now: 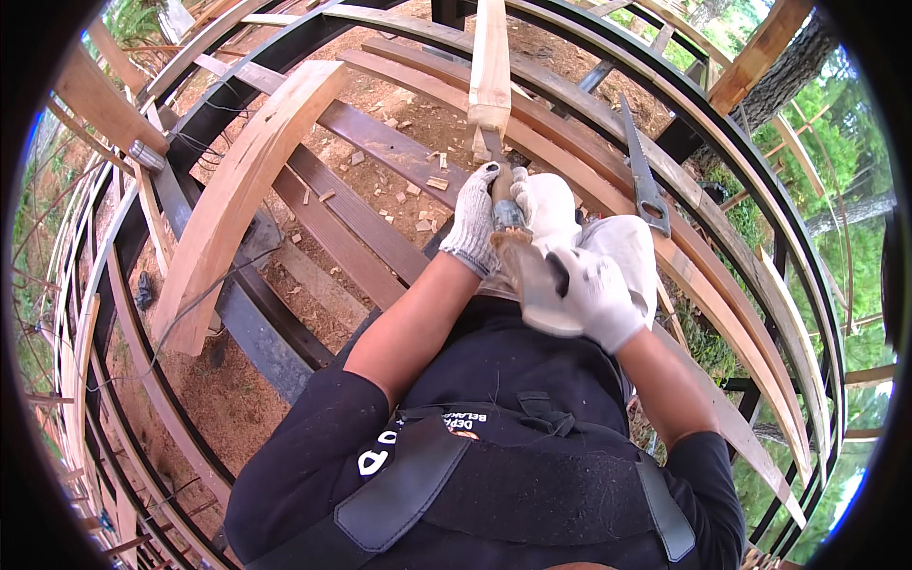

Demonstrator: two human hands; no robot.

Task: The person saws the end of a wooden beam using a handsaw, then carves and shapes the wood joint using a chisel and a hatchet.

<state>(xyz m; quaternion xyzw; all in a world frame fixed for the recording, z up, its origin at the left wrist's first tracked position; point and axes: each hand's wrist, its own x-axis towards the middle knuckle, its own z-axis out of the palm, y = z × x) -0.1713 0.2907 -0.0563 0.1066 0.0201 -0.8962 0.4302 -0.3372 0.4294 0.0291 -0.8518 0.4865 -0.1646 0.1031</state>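
My left hand [472,220], in a white knit glove, is closed round the handle of a chisel [502,185]. The chisel's blade points away from me, against the cut, narrowed end of a pale timber beam [489,90]. In my right hand [600,296], also gloved, is a blurred brownish wooden block [538,290], perhaps a mallet. Its far end is at the butt of the chisel handle; whether they touch I cannot tell. My pale-trousered knee [553,211] is bent just right of the chisel.
A hand saw [646,180] rests on curved timber rails [731,313] to my right. At left leans a thick curved beam [252,190], with a thin cable near it. Brown planks [347,228] with gaps cross the dirt below, where wood chips [437,182] lie scattered. Black metal framing curves around.
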